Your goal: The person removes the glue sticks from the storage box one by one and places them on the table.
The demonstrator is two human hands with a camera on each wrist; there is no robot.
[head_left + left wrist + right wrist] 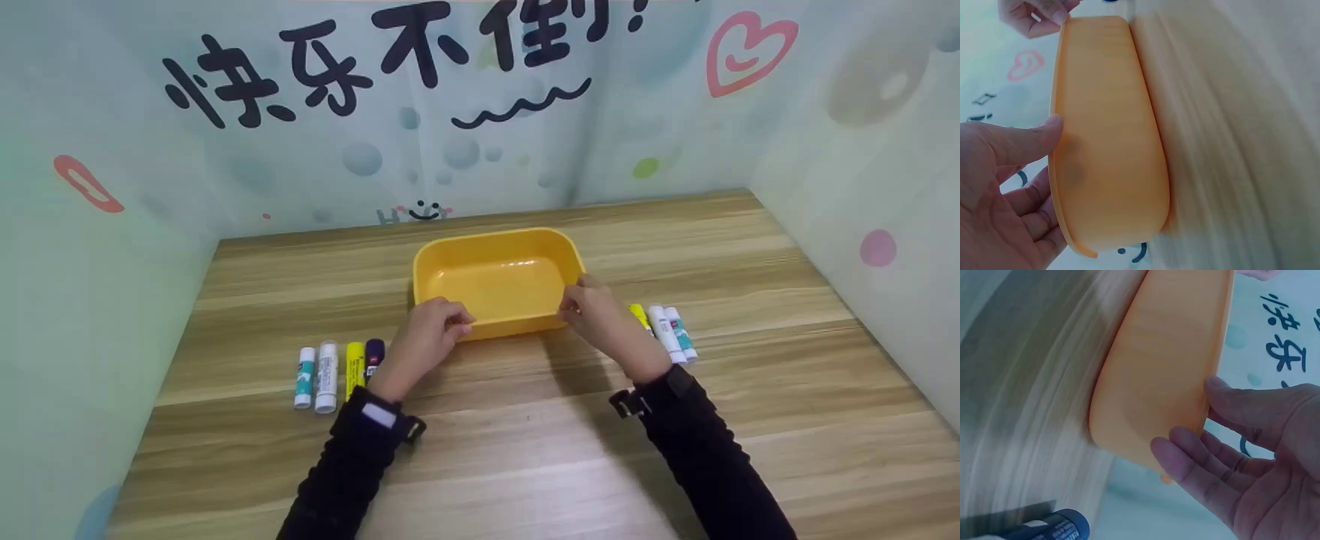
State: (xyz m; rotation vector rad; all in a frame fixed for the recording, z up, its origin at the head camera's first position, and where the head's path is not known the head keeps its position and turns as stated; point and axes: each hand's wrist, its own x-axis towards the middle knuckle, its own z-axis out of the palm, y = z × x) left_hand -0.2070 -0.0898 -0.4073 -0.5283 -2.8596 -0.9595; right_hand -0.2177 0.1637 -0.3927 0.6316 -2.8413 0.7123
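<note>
A yellow rectangular plastic tub [517, 325] with rounded corners sits on the wooden table, its open top facing up. My left hand [431, 334] pinches the near rim toward the left corner; in the left wrist view the thumb lies at the rim of the tub [1109, 129] and the other fingers curl behind it. At the near right corner my right hand [609, 321] grips the rim. The right wrist view has that thumb on the rim of the tub [1154, 371], with fingertips against the outer wall.
Left of the tub lie several glue sticks: teal-white [304, 377], white [326, 377], yellow [355, 367] and dark purple [374, 354]. More glue sticks [664, 330] lie to the right, partly behind my right hand. Printed wall panels [480, 161] enclose the table's back and sides.
</note>
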